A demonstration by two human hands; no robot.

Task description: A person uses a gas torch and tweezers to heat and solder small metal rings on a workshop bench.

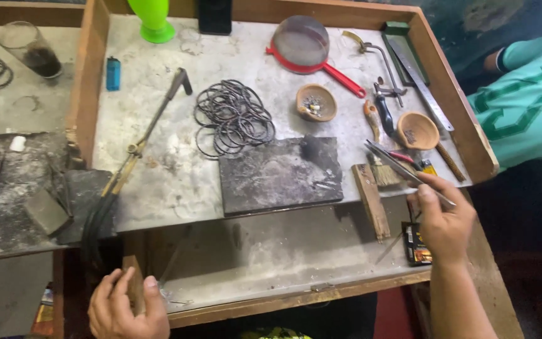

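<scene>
Bright, smooth metal tweezers [403, 168] are pinched in the right hand [443, 220]. Just above that hand a bristle brush [379, 150] with a worn wooden handle and two matt clay bowls [417, 130] are seen. To its left a dark, rough, scorched slab [278, 174] is laid on the counter [158, 182], whose grey sheet top is dull, scratched and stained inside a raw wooden frame. Beyond the slab, dull dark wire rings [233, 118] are piled. A rough wooden block [134, 285] is gripped in the left hand [123, 307]. A brass-and-steel torch [139, 147] with black rubber hoses is seen above it.
</scene>
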